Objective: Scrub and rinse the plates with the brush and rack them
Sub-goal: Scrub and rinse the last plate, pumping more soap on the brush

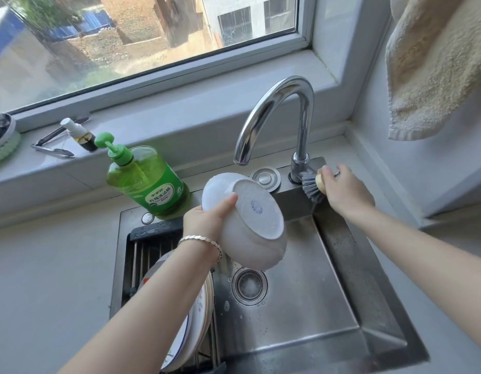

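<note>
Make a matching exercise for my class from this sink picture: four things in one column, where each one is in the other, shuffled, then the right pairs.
Things
1. white plate
2. brush
3. green soap bottle
4. metal tongs

Places
A. lying on the window sill
B. held in the right hand beside the tap base
C. held in the left hand over the sink, underside toward the camera
D. standing at the sink's back left corner

Pairs: 1-C, 2-B, 3-D, 4-A
</note>
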Tool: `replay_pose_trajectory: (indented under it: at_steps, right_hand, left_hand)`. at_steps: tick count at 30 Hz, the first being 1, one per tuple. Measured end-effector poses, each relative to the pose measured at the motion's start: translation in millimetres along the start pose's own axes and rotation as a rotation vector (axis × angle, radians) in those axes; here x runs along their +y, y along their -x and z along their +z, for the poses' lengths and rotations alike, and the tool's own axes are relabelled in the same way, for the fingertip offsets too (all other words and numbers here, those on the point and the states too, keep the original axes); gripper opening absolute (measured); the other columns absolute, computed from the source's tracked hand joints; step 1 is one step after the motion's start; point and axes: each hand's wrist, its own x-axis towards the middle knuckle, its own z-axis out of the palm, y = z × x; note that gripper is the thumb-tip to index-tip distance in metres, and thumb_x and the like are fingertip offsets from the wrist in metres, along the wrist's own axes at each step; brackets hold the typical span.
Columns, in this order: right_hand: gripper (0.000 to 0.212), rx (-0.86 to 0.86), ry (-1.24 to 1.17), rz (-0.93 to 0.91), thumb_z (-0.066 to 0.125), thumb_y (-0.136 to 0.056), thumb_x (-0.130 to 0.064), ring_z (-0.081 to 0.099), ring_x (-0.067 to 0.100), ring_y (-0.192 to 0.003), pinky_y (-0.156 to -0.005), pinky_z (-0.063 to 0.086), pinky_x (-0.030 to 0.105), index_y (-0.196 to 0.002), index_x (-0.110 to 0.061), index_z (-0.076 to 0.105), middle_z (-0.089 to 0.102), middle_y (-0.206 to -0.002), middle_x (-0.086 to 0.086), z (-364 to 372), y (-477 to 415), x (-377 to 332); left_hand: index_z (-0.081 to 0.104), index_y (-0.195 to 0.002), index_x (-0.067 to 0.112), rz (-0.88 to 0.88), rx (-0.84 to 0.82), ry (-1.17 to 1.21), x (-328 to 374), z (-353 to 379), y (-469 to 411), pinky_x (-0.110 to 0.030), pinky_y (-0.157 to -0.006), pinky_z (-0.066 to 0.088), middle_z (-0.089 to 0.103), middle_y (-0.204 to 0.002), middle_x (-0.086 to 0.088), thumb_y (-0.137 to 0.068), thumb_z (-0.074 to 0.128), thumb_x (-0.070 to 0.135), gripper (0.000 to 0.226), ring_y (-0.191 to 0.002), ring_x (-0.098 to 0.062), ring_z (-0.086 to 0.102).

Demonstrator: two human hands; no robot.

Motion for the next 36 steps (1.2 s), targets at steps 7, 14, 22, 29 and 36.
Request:
replay_pose_trajectory:
  at_steps: [7,14,22,29,36]
  right_hand:
    - [0.059,-0.240,-0.090,-0.588,0.043,-0.077,-0.065,0.052,0.008,-0.092,-0.072,0.034,0.026,-0.131,-0.041,0.049,0.054,-0.094,-0.012,14.1,99.0,-39.9]
    - [0.046,-0.120,-0.024,-0.382,0.055,-0.086,-0.053,0.057,0.020,-0.105,-0.077,0.040,0.030,-0.129,-0.037,0.052,0.064,-0.114,-0.003,13.9,65.7,-28.9]
    - [0.045,-0.145,-0.039,-0.459,0.056,-0.085,-0.053,0.058,0.020,-0.106,-0.083,0.045,0.033,-0.127,-0.039,0.054,0.065,-0.117,-0.003,12.3,82.1,-45.6]
    - [0.044,-0.186,-0.215,-0.527,0.058,-0.085,-0.050,0.056,0.016,-0.111,-0.089,0.044,0.034,-0.127,-0.038,0.055,0.064,-0.120,-0.005,17.1,116.0,-59.1]
    - [0.036,-0.145,0.040,-0.527,0.042,-0.089,-0.059,0.059,0.023,-0.104,-0.078,0.042,0.034,-0.110,-0.038,0.062,0.068,-0.107,-0.005,6.6,75.4,-94.2]
  left_hand:
    - [0.061,-0.076,0.003,0.016,-0.045,0.000,-4.9,2.7,1.2,-0.032,-0.064,0.053,0.066,-0.073,-0.010,-0.072,0.077,0.013,0.019,-0.065,-0.023,0.062]
    - [0.063,-0.081,0.000,0.025,-0.075,0.064,-3.5,-15.3,1.8,-0.032,-0.054,0.057,0.070,-0.064,-0.007,-0.072,0.074,0.008,0.016,-0.053,-0.017,0.066]
    - [0.063,-0.076,0.003,0.009,-0.063,0.118,-8.0,-22.8,8.2,-0.028,-0.051,0.055,0.069,-0.057,-0.002,-0.075,0.071,0.011,0.011,-0.049,-0.013,0.065]
    - [0.066,-0.074,0.002,0.042,-0.089,0.048,-16.6,-23.7,11.3,-0.030,-0.062,0.052,0.069,-0.065,-0.008,-0.071,0.077,0.010,0.014,-0.062,-0.021,0.063]
    - [0.068,-0.067,0.006,0.201,-0.237,-0.206,-10.4,-29.9,16.6,-0.031,-0.057,0.054,0.068,-0.059,-0.002,-0.054,0.080,0.017,0.021,-0.058,-0.017,0.063]
